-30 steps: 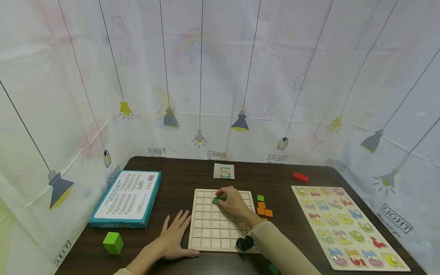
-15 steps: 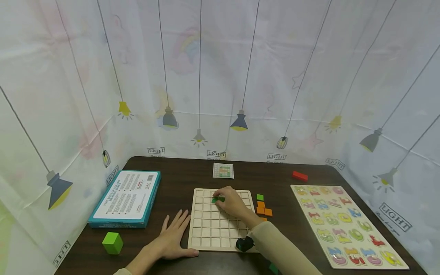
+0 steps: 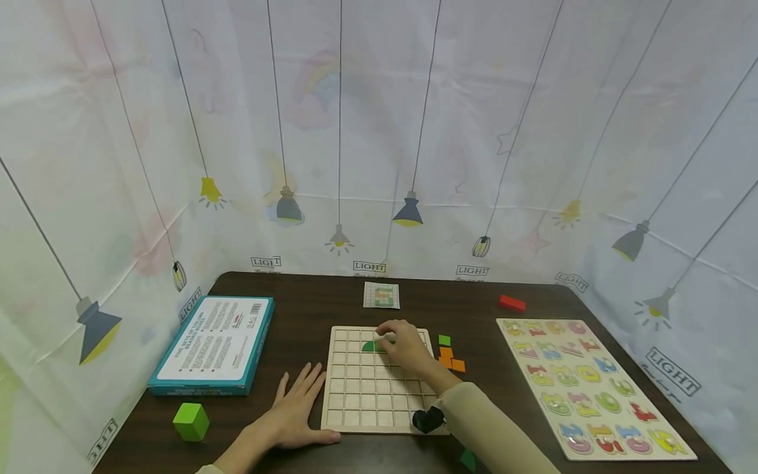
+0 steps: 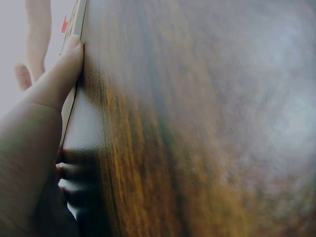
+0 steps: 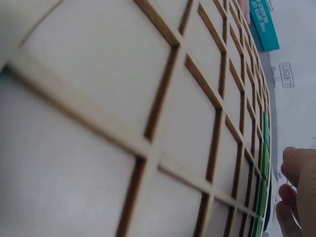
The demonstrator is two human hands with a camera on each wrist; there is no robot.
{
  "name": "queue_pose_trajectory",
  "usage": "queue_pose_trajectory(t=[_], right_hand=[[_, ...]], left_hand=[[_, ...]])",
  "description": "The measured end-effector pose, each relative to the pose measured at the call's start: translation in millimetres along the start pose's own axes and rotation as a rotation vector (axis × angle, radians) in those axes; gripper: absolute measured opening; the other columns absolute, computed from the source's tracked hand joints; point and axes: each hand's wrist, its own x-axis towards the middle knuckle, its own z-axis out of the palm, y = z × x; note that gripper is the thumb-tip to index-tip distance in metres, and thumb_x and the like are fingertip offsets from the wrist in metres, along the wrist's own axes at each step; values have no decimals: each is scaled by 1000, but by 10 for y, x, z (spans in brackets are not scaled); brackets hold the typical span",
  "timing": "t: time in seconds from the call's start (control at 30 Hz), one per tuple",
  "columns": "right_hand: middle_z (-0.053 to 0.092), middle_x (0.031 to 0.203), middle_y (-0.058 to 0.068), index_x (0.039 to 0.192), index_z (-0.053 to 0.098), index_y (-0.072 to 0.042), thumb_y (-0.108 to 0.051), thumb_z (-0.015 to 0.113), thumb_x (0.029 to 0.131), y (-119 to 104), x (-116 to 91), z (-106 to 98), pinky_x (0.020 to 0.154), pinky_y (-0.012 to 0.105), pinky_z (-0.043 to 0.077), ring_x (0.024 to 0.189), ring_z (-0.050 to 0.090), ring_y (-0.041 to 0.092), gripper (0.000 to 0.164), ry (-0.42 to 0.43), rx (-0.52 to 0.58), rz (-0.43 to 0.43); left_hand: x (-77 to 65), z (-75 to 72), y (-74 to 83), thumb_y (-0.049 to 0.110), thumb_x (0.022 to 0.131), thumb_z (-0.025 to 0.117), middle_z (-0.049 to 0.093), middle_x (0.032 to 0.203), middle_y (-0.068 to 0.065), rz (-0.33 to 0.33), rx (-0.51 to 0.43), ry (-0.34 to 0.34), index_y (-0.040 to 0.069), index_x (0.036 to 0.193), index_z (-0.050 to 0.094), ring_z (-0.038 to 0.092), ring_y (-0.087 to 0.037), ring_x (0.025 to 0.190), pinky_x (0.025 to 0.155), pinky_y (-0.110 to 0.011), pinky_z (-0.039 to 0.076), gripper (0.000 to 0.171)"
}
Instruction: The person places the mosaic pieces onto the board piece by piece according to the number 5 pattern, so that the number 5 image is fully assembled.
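A pale wooden grid board (image 3: 353, 400) lies in front of me in the head view. Near its far edge sits a green piece (image 3: 368, 346) with a rounded left corner. My right hand (image 3: 405, 345) is just beside it, fingers loosely bent, nothing visible between them. In the right wrist view, several green pieces (image 5: 265, 160) line the board's far side, close to the right fingertips. My left hand (image 3: 296, 408) lies with spread fingers along the board's left edge, its thumb at the near corner. From the left wrist, that thumb (image 4: 69, 61) shows right at the board's edge.
Right of the board are several orange squares (image 3: 446, 353) and a light green square (image 3: 444, 340). A printed pattern card (image 3: 381, 295) lies behind. Left stand a blue box (image 3: 214, 342) and a green cube (image 3: 191, 422); right, a picture puzzle board (image 3: 592, 388) and a red block (image 3: 512, 303).
My right fingers have come off the green piece and shifted slightly right, so more green shows on the board. The left hand keeps its place. The head view has shifted a little.
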Motion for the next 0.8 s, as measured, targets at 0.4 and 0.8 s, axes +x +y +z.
queue_pose_trajectory(t=[0.4,0.8], right_hand=[[65,103,6,105,67,-7,-6,69,86,340,-146,-307,83,41,50,98,60,24,18,130,36,93],[66,91,1,98,69,-5,-3,70,84,601,-344,-625,75,37,52,82,61,17,15,208,-13,111]], left_hand=[[0,-33,1,78,72,55,9,157,-14,-2,13,-6,6,151,18,5,-35,142,104,-66,-2,113],[-20,-30,23,76,72,57,11,156,-15,3,0,2,5,151,19,6,-36,142,103,-67,-2,112]])
